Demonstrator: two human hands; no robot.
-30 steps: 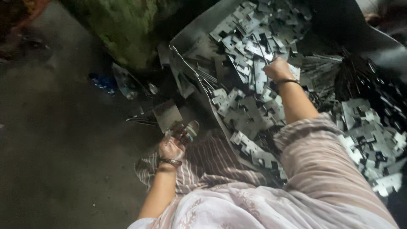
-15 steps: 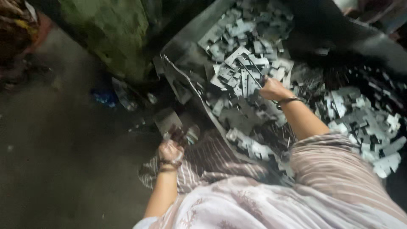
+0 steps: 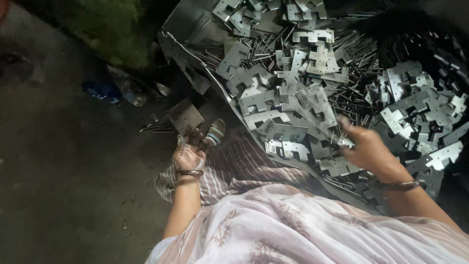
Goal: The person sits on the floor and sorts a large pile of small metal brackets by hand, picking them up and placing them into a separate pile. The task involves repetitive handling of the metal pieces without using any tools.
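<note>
- Dark concrete floor (image 3: 63, 195) at nine o'clock; pile of stamped metal plates (image 3: 293, 102) at one o'clock.
- Right hand (image 3: 366, 149): fingers loosely curled, reaching onto plates; grasp unclear.
- Left hand (image 3: 189, 154): pinching thin metal pins (image 3: 181, 142), wrist bent, beside a sandal (image 3: 215, 133).

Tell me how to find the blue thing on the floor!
Start at the big pile of metal plates, then look left past its sheet-metal edge to the dark floor. The blue thing lies there, above the left hand. Nothing else nearby is blue.
</note>
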